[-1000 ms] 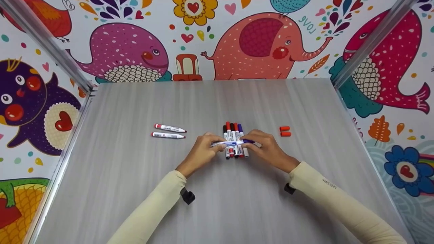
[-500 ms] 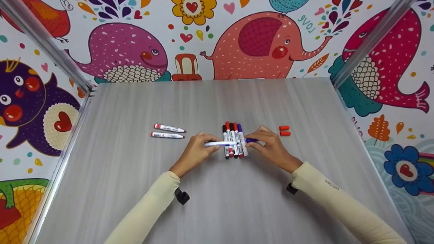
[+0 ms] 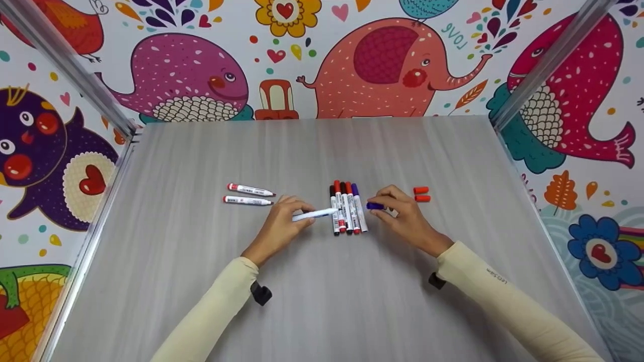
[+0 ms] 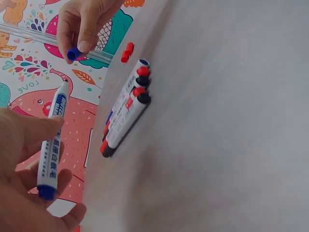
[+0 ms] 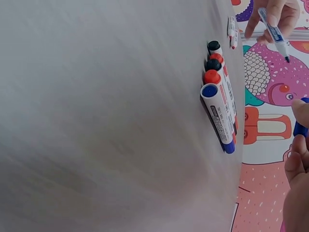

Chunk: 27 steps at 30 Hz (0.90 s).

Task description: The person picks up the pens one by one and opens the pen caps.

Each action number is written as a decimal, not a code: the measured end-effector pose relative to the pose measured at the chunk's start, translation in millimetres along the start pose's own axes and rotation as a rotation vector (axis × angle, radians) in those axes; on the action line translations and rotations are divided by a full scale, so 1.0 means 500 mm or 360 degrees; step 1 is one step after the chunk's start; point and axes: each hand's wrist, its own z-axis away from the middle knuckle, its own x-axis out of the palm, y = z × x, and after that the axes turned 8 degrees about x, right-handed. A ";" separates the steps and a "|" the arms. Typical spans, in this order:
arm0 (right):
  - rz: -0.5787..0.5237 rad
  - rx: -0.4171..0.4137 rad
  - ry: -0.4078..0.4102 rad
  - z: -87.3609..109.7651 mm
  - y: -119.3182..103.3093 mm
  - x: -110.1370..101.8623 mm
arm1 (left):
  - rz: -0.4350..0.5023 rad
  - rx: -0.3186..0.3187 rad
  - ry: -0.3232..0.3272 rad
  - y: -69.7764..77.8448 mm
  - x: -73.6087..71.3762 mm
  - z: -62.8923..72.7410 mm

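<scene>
Just left of centre in the head frame, the left hand pinches an uncapped blue whiteboard marker by its barrel, nib toward the right. Just right of centre, the right hand pinches the blue cap between thumb and fingers. The hands are apart, with a gap between marker and cap. Parting the two looks to be the step in hand; it likely goes best pulled straight along the barrel, fingers clear of the ink.

Between the hands, at mid-frame, five capped markers lie side by side on the grey table. The nib overlaps their left side from above, so holding it high seems wise.

Left of centre, two uncapped red markers lie near the left hand; a sideways sweep could roll them. Right of centre, two red caps lie near the right hand.
</scene>
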 end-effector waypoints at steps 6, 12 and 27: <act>0.0006 0.0009 -0.0049 0.004 0.008 -0.006 | -0.0119 0.0099 0.0075 -0.018 -0.017 0.013; -0.0036 0.0023 -0.0039 0.011 0.013 -0.012 | -0.0128 0.0115 0.0095 -0.031 -0.031 0.022; 0.0051 -0.0135 0.0087 0.019 0.021 -0.022 | -0.0120 0.0021 0.0065 -0.045 -0.063 0.048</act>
